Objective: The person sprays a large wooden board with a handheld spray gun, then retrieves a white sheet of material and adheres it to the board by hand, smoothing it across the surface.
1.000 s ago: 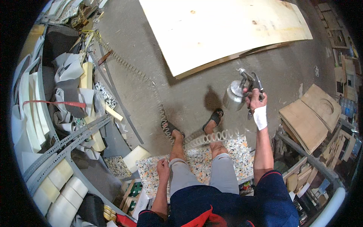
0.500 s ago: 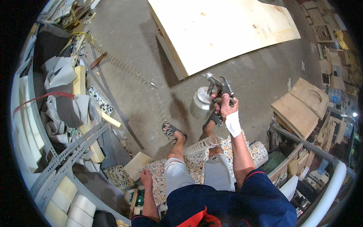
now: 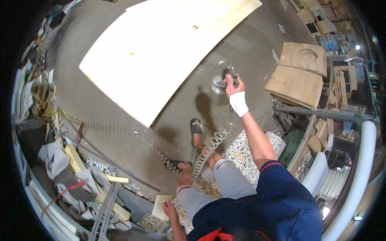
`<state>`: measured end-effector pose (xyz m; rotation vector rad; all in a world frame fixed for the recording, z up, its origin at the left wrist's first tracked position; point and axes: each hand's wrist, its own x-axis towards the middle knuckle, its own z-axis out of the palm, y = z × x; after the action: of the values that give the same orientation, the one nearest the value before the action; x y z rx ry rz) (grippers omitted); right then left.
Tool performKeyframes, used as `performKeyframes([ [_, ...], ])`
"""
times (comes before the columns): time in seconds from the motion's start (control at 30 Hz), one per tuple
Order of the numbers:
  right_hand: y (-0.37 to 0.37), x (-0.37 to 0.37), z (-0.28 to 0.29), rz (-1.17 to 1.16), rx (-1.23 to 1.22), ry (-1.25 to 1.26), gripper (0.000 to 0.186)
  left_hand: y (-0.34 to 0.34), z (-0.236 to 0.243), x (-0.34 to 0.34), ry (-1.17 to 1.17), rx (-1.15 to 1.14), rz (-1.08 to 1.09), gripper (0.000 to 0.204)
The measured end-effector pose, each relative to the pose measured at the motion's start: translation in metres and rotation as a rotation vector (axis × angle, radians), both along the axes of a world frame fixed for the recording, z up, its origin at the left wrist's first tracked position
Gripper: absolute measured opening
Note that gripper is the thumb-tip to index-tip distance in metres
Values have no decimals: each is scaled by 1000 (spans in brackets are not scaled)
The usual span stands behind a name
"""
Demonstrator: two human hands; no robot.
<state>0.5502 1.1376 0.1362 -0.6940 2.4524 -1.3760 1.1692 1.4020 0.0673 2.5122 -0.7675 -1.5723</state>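
My right hand (image 3: 234, 85), with a white band around its wrist, is closed round the handle of a metal spray gun (image 3: 227, 69). Below the gun hangs its silvery cup (image 3: 219, 96), a little blurred. A clear coiled air hose (image 3: 210, 148) loops down beside my legs. In front, to the left of the gun and apart from it, lies a large pale wooden panel (image 3: 157, 56) with a few knots. My left hand (image 3: 169, 209) hangs low by my left leg, fingers curled, with nothing seen in it.
Foam and fabric scraps (image 3: 72, 176) crowd the left side by a perforated metal rail (image 3: 105, 211). Stacked wooden boards (image 3: 295, 82) lie at the right. Behind my legs is a speckled foam roll (image 3: 241, 150); a white padded tube (image 3: 364, 160) curves at the lower right. The hose stretches over the floor.
My view has swung to the right, and the panel now sits further left. My feet have stepped. The spray gun stays in my right hand, now out over the floor right of the panel.
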Motion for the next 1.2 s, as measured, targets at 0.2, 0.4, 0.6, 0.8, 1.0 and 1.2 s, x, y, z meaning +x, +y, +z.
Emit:
performKeyframes([
  [0.2,-36,-166,-20,-53,62,68,52,-43,10,-70,62,-19,-27,26],
  [0.4,-76,-244,-30,-251,21,329,49,-85,3,-99,54,-96,-131,27],
  [0.6,-48,-173,5,50,-9,-115,36,-109,17,-73,-12,-244,-269,29],
  [0.8,-17,11,54,84,58,-333,40,-146,18,-7,-315,-196,-284,34],
  [1.0,-37,236,70,-123,100,-460,29,-255,0,87,-205,-198,-238,35],
  [1.2,-160,384,40,-145,107,-488,42,-347,-6,204,-145,-147,-204,35],
])
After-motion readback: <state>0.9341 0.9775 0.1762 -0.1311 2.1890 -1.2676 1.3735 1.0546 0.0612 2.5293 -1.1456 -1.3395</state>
